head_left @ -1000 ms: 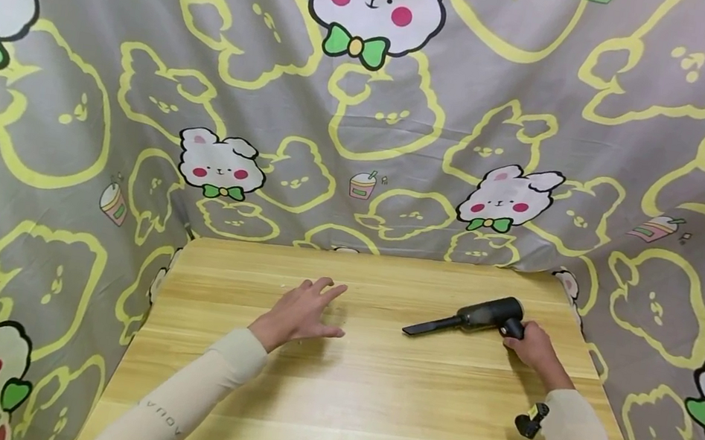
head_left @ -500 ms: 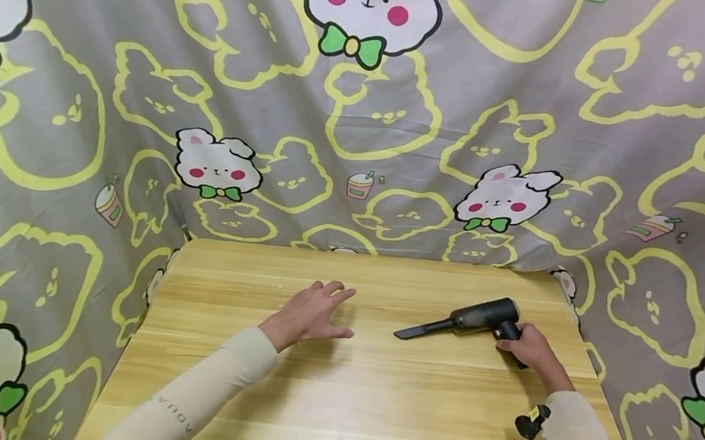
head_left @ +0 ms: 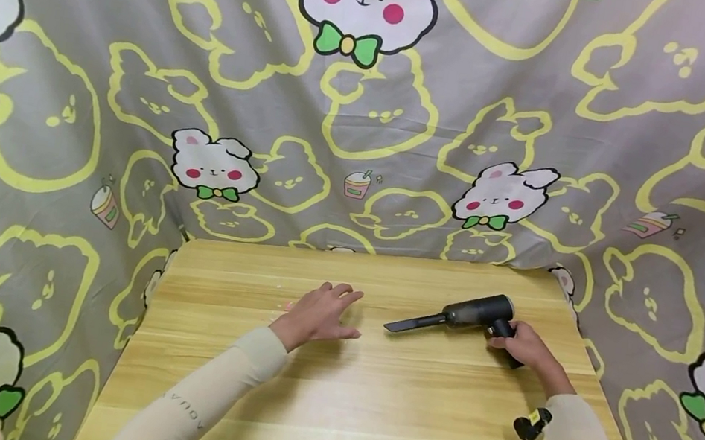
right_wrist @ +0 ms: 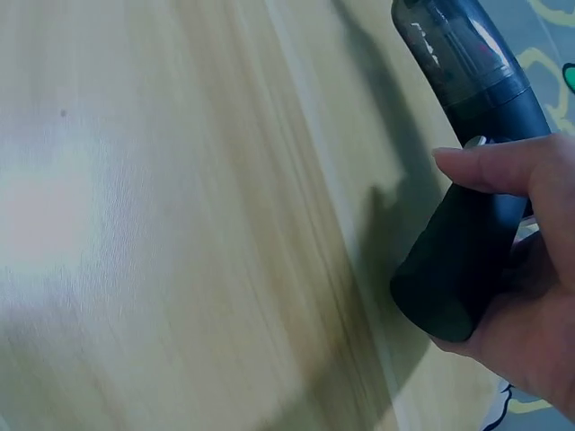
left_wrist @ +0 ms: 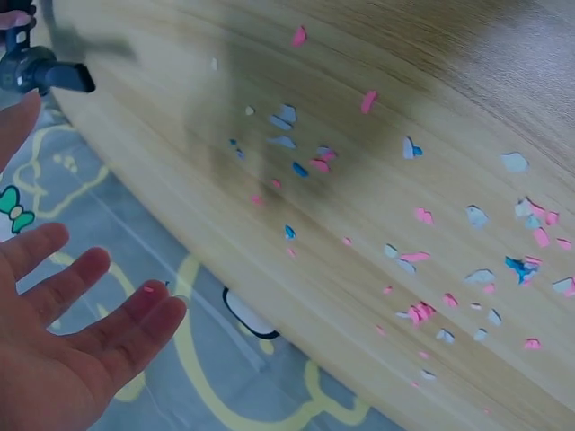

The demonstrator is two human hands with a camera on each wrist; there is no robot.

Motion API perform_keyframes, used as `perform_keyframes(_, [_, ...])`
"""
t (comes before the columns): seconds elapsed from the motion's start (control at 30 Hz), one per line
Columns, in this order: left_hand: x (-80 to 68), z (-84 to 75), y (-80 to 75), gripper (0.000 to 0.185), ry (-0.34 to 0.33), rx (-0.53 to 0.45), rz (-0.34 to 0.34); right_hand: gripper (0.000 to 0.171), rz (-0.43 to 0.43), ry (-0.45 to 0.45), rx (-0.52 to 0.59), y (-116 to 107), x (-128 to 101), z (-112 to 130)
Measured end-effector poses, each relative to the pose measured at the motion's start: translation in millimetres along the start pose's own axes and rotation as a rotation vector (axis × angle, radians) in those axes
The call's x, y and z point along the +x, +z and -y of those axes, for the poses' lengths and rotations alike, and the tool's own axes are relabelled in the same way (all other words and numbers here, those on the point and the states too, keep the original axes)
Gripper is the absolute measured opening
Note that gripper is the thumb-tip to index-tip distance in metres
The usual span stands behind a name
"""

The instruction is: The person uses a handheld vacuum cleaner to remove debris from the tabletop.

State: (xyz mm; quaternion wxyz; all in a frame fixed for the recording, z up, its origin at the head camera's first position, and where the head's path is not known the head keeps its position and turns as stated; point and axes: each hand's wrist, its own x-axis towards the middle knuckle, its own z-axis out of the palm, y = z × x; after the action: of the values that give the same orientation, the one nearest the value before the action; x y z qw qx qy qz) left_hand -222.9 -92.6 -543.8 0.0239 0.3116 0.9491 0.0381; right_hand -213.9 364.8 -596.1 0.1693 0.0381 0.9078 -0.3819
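Observation:
My right hand (head_left: 527, 347) grips the handle of a black handheld vacuum (head_left: 471, 313), its flat narrow nozzle pointing left. From the right wrist view, the thumb lies near a small button at the top of the handle (right_wrist: 458, 251), below the see-through dust cup (right_wrist: 458, 49). My left hand (head_left: 320, 313) hovers over the table with fingers spread and holds nothing. Many pink, blue and pale scraps (left_wrist: 420, 312) lie scattered in the left wrist view. A tiny pink speck clings to a fingertip there. In the head view the hand and forearm cover most scraps; one pink scrap (head_left: 288, 306) shows.
The wooden table (head_left: 352, 415) runs back to a grey curtain (head_left: 382, 202) with cartoon prints, which also hangs at both sides. A small black wrist camera (head_left: 531, 424) sits by the right sleeve.
My left hand has shifted right, and a pink scrap has come into sight behind it. The vacuum has moved slightly left in my right hand, with more of its handle showing.

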Motion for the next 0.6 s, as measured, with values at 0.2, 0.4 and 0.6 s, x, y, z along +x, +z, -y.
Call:
perform_keyframes(0.2, [4.4,-5.1,1.1,0.075,0.013,-0.009,-0.004,0.051,0.017,-0.01,0.031,-1,-7,9])
perform_keyframes(0.4, [9.1,-8.7,0.0,0.072,0.03,-0.001,0.007,0.054,0.05,-0.016,0.065,0,-11,18])
perform_keyframes(0.6, [12.9,-15.8,-1.2,0.07,0.056,0.007,0.003,0.056,0.079,-0.016,0.101,4,-14,26])
